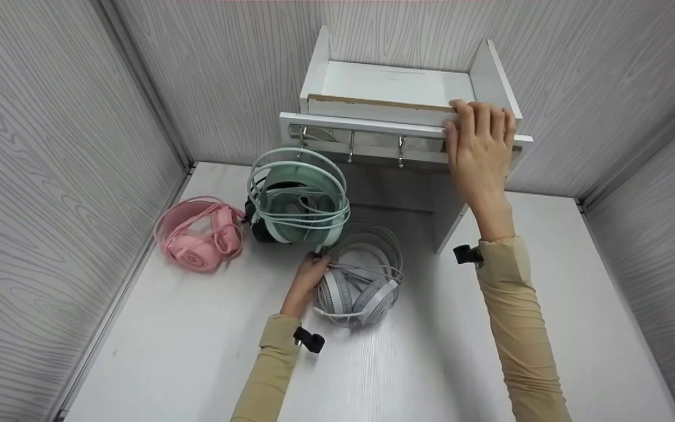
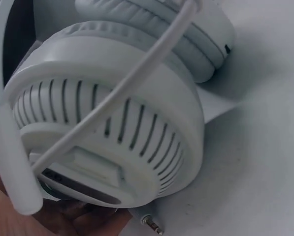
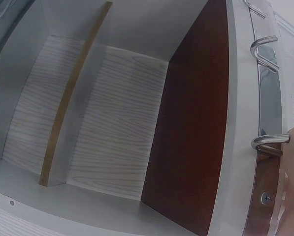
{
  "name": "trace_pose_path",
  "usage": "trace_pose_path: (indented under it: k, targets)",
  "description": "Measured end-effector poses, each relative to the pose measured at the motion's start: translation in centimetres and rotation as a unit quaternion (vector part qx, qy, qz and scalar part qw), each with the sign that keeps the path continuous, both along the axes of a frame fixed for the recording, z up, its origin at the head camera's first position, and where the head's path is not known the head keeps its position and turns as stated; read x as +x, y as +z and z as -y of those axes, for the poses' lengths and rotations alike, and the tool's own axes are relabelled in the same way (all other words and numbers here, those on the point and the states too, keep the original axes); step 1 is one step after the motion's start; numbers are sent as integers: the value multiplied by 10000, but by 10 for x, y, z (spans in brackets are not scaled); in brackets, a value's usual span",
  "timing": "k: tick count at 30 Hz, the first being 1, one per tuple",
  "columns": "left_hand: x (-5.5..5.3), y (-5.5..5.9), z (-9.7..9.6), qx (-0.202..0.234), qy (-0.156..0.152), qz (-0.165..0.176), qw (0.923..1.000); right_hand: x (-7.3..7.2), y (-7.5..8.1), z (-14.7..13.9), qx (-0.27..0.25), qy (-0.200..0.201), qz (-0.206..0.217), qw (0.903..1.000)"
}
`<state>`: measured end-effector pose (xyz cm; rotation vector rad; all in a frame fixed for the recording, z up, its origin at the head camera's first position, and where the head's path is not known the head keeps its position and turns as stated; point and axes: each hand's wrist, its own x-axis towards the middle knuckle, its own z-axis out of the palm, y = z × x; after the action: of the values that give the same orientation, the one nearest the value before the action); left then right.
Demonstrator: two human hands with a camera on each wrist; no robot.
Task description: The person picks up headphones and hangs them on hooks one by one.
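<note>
White-grey headphones with a looped cable are in front of the shelf, ear cups toward me. My left hand grips their left side; in the left wrist view its fingers curl under the slatted ear cup, and a metal audio plug pokes out beside them. My right hand holds the right end of the white shelf's hook rail, fingers bent over the top edge. Mint-green headphones with a wound cable are at the leftmost hook.
Pink headphones lie on the white table at the left. Something black shows partly behind the green headphones. Metal hooks line the rail, and a side panel stands below. Patterned walls close in the table.
</note>
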<state>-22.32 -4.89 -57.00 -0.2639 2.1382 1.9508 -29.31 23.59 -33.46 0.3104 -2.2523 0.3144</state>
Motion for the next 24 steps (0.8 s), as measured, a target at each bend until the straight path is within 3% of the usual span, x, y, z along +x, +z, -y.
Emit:
trace_pose_path:
  k: [14,24]
  targets:
    - [11,-7,-20,809,-444,-237,9955,0,0,-1,23,-35,-61,10000]
    - [22,-7,-37,-125,-631,-872,9941,0,0,0,-21,-21,-34,10000]
